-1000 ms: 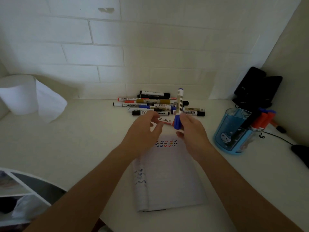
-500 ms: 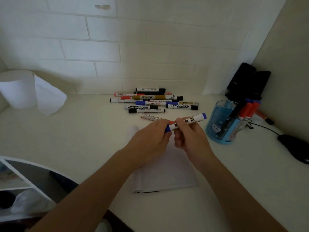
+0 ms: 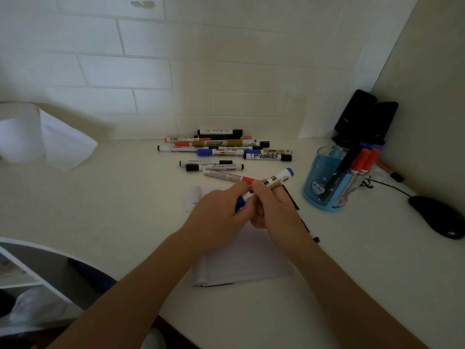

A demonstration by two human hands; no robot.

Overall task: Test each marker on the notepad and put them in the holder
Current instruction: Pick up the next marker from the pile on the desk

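Your left hand (image 3: 221, 212) grips the near-left end of the blue marker (image 3: 276, 178), with the fingers curled round its blue cap. Your right hand (image 3: 274, 210) pinches the white barrel just beside it, so both hands are closed on the same marker and touch each other. Whether the cap is fully seated I cannot tell, because the fingers hide the joint.

The marker is in the air above the far part of the notepad (image 3: 246, 260), which lies on the surface under your hands. Its long axis runs from near-left to far-right, and the free blue end points almost at the holder (image 3: 314, 170). The holder stands to the right and a little farther than your hands, near but apart, with several markers leaning in it.

I judge that the right hand is the nearer one for the drop, and that the marker must be turned upright first. Just beyond your hands lies a red marker (image 3: 226, 175), and farther off is the pile of markers (image 3: 221, 149).
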